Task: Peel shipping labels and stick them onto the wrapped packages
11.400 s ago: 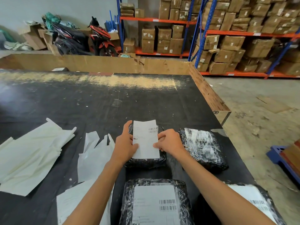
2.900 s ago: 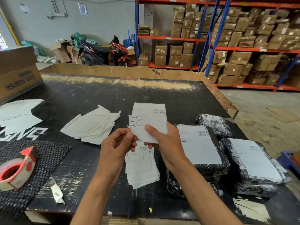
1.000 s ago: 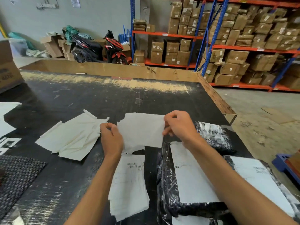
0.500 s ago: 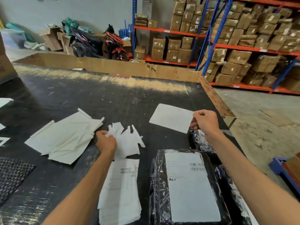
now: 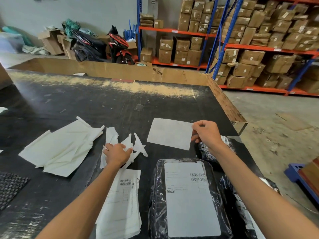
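My right hand (image 5: pixel 206 133) pinches the right edge of a peeled white label (image 5: pixel 170 133), held blank side up above the black table. My left hand (image 5: pixel 117 153) lies on a small heap of crumpled backing paper (image 5: pixel 136 145), fingers spread over it. A stack of unpeeled shipping labels (image 5: pixel 120 202) sits under my left forearm. Right in front of me lies a black wrapped package (image 5: pixel 186 199) with a label stuck on top. A smaller wrapped package (image 5: pixel 207 152) sits partly hidden beneath my right wrist, and another (image 5: pixel 241 204) lies under my right forearm.
A larger pile of discarded backing sheets (image 5: pixel 60 152) lies to the left. A dark mesh mat (image 5: pixel 10 188) is at the near left. A cardboard wall (image 5: pixel 120 71) rims the table's far and right edges. Shelves of boxes (image 5: pixel 250 40) and a scooter (image 5: pixel 119 47) stand beyond.
The backing came off the label. My left hand carried the backing down to the small heap and now rests on it. My right hand moved right with the peeled label.
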Demonstrator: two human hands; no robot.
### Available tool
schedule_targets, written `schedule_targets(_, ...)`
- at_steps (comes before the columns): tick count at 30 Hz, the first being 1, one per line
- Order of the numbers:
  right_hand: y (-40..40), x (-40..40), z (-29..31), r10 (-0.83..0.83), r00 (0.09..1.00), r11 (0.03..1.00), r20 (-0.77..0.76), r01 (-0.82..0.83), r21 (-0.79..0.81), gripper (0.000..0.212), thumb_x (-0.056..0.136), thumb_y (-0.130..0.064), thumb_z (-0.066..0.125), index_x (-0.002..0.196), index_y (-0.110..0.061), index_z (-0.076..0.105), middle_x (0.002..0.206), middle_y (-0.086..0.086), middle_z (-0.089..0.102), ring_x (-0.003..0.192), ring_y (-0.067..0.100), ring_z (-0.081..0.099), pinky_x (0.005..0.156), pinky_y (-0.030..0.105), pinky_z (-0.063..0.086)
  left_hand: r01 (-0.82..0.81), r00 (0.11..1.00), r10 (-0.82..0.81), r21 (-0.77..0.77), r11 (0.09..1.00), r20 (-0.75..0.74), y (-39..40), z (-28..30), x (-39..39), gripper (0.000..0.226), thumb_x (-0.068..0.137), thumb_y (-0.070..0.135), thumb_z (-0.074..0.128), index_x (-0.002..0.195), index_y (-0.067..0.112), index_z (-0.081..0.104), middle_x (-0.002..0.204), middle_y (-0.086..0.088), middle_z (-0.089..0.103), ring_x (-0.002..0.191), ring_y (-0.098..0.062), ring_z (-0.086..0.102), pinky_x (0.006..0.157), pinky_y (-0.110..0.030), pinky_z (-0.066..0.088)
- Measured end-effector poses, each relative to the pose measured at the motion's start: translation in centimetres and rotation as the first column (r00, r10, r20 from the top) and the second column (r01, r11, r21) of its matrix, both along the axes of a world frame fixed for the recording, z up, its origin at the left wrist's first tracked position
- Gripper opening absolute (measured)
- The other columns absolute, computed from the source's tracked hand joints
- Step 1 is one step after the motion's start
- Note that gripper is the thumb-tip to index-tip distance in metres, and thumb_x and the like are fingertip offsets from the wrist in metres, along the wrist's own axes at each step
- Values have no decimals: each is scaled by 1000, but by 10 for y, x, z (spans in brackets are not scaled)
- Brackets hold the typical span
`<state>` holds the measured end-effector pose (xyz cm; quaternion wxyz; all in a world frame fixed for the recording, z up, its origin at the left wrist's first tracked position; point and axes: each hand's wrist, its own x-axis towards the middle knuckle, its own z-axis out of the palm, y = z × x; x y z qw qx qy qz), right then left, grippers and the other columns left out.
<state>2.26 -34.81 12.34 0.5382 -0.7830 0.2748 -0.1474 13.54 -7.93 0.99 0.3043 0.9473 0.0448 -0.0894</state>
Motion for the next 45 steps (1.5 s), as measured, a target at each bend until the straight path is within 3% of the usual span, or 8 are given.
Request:
schedule_targets(6,-4,-8,6,-36,993,999,114,39,-32,12,95,-9,59,87,-8,68,71,8,70,51,15,66,50,28,51,17,1000,-16,-7,1000,19,-17,37,-14,43,88,48,62,123,24,58,146,-22,31,136,-41,23,108,-50,28)
schedule_targets(10,-4,-19,7,6,960,981,280,48,-186,7,92,-12,66,85,-13,67,71,4,72,55,13,68,58,28,56,178,979,-128,-356,917,158,-45,87,-27,42,94,52,52,92,14,70,95,-4,71,89,-22,59,93,-41,48)
schedule_targets(16,-5,-48,14,327,831,753,450,59,-656,6,86,-19,70,81,-17,68,69,-10,69,58,6,63,56,30,55,98,972,-220,-699,708,-87,-102,156,-61,51,85,57,64,98,9,72,88,-5,76,78,-15,69,68,-29,57)
schedule_targets(30,-75,-100,-4,615,778,384,128,-154,-910,16,85,-32,67,98,-21,68,102,-9,68,93,17,58,79,38,46,153,988,-116,-716,681,100,-202,149,-95,13,87,8,62,80,5,72,83,-13,74,77,-23,72,64,-34,62)
schedule_targets(32,-91,-104,-18,572,819,459,32,-288,-841,24,88,-39,66,108,-26,65,111,-13,64,103,11,55,88,34,42,200,980,-135,-668,717,149,-212,145,-94,16,88,9,61,74,12,68,89,-11,74,85,-25,72,61,-34,60)
schedule_targets(36,-126,-102,-27,140,977,977,162,-110,-181,46,93,-46,64,130,-19,55,117,-3,61,104,13,61,86,30,53,356,913,-402,-606,712,64,-230,138,-92,10,89,11,62,95,8,70,103,-13,72,91,-23,68,79,-41,61)
schedule_targets(40,-154,-97,-28,129,991,924,31,-131,359,30,98,-32,63,119,-11,65,116,10,71,96,24,66,87,40,53,409,856,-517,-625,665,10,-244,128,-96,11,91,9,61,98,5,69,91,-13,69,84,-19,64,86,-45,59)
schedule_targets(45,-164,-82,-39,60,996,873,66,-84,481,8,97,-10,64,102,-12,70,105,6,77,91,21,71,81,33,57,462,827,-560,-505,729,-50,-252,115,-88,8,92,12,63,98,8,67,98,-10,68,81,-16,59,67,-29,57)
